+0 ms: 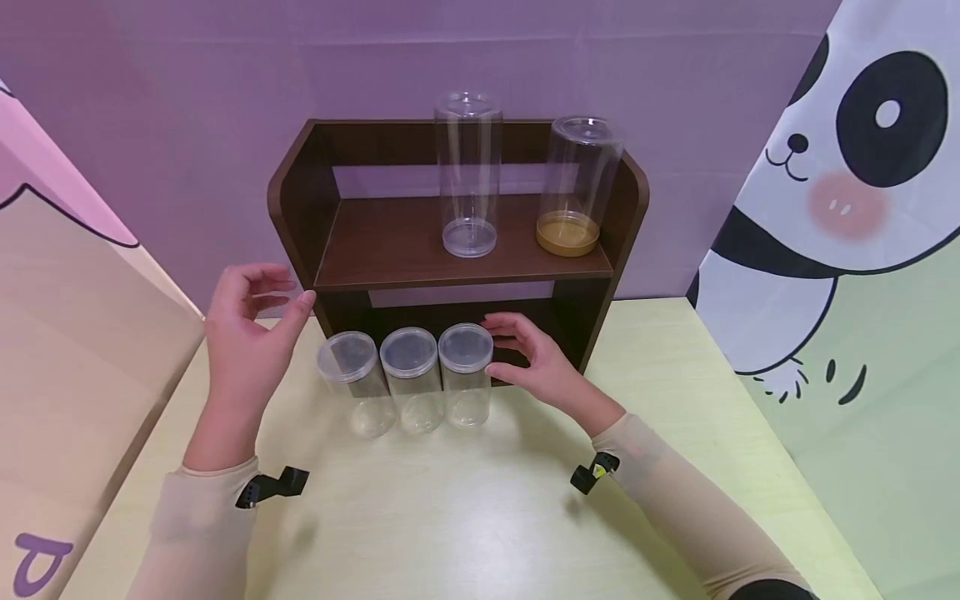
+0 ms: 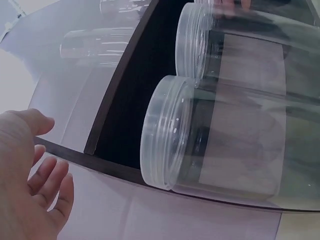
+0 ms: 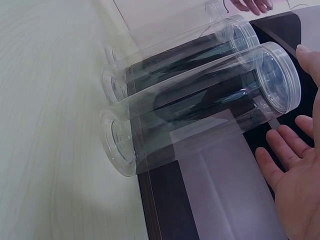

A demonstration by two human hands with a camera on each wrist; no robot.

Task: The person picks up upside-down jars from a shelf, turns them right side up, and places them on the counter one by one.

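Three clear plastic jars with translucent lids stand in a row on the table: a left jar [image 1: 355,379], a middle jar [image 1: 411,379] and a right jar [image 1: 467,375]. My right hand [image 1: 536,362] is beside the right jar's lid, thumb and fingers spread around its right side; in the right wrist view the fingers [image 3: 280,155] lie close to the lid with a gap showing. My left hand [image 1: 251,333] hovers left of the left jar, thumb apart from loosely bent fingers, holding nothing. In the left wrist view, the left jar's lid [image 2: 162,132] is apart from that hand.
A dark brown two-tier shelf [image 1: 390,242] stands behind the jars. On its upper board are a tall clear jar [image 1: 469,179] and a clear jar with a gold base [image 1: 570,192], both upside down. A purple cloth [image 1: 187,100] hangs behind; a panda print [image 1: 862,167] is at right.
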